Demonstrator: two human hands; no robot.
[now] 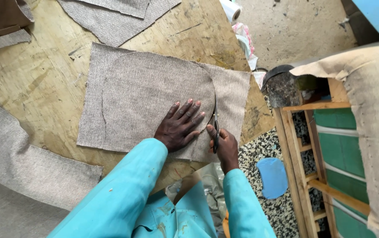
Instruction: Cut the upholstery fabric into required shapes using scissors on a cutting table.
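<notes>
Hiding their handles, the right hand [225, 147] grips scissors [216, 123] at the rounded grey fabric's [154, 92] right edge, left hand [179, 125] spread flat on it, bare counter [35, 88] left.

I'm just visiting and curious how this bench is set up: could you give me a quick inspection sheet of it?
Surface: worn plywood table, scuffed and stained.
Job's things: grey fabric piece with a rounded piece on top; black scissors at its edge.
Clutter: grey fabric offcuts, white roll.
Hands: left hand flat on the fabric; right hand holds the scissors.
Cables: nothing seen.
Surroundings: wooden chair frame, speckled floor.
</notes>
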